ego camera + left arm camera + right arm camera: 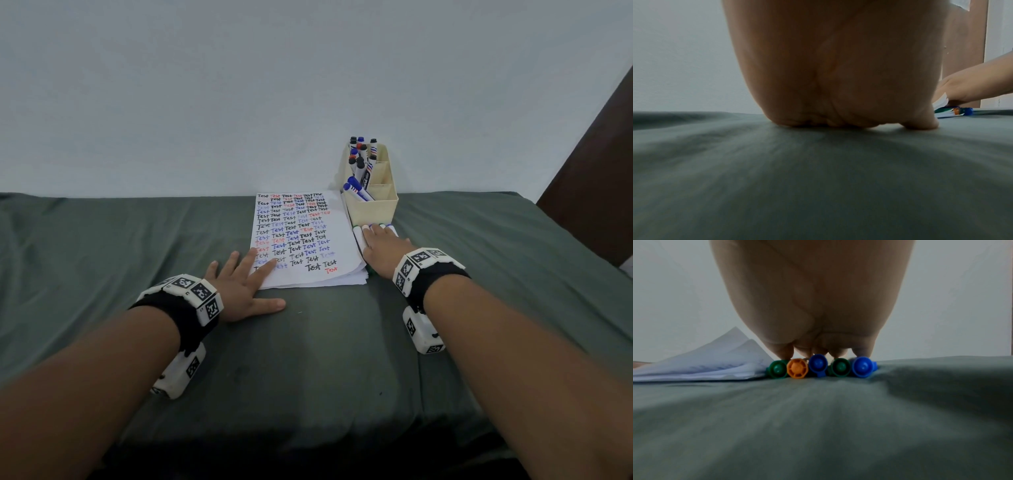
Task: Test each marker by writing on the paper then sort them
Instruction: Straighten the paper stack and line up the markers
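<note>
From the head view, the left hand [239, 291] lies flat, fingers spread, on the paper [308, 240] at the bed's far edge, while the right hand [383, 250] rests flat, gripping nothing, on loose markers [359, 236] between paper and organizer [376, 205]. The left wrist view adds only the palm on the sheet [818, 178]. In the right wrist view, five marker ends [818, 366] sit side by side under straight fingertips [784, 352]; on soft bedding, I judge they could roll apart or slide beneath the lifted paper corner [731, 353].

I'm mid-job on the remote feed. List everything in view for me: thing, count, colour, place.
paper stack: one, white, covered in "Test" writing, centre of cloth
loose markers: five, end caps two green, one orange, two blue, side by side right of the paper
organizer: one, cream, compartmented, behind loose markers
markers in organizer: several, exact count unclear, mostly black and blue caps
cloth: one, grey-green, covers surface
left hand: flat, fingertips on paper's corner
right hand: rests flat on loose markers
</note>
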Motion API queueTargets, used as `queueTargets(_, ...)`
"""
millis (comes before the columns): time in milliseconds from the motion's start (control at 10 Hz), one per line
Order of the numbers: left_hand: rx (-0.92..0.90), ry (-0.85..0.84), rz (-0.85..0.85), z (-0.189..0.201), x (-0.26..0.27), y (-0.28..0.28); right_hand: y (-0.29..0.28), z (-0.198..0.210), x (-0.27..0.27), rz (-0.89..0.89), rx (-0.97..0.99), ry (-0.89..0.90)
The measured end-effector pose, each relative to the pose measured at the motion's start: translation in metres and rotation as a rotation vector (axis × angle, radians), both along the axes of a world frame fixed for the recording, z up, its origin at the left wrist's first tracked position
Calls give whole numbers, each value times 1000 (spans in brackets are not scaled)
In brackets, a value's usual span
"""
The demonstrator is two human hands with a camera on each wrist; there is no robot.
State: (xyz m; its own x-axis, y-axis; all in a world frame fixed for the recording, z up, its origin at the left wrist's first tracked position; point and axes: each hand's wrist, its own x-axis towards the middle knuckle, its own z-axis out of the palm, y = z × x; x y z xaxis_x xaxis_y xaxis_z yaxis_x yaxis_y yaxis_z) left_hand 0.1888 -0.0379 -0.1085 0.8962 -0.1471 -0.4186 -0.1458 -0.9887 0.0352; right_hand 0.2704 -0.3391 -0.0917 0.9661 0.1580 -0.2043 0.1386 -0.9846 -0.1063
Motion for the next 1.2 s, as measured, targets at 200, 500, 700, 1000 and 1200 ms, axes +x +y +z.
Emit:
queueTargets(200, 5, -4, 0, 1, -1, -1, -4, 4, -1, 84, 68, -72)
queueTargets(500, 9, 9, 5, 4, -2, -2, -5, 1, 0, 93, -24, -13)
queueTargets(700, 15, 24, 2, 7, -3, -3, -2, 2, -3, 88, -12, -43)
queueTargets(1000, 22, 13, 0, 7, -4, -3, -8, 2, -3, -39, 50, -82)
queueTargets(1200, 18, 8, -2, 6, -3, -3, -6, 2, -5, -11, 35, -69)
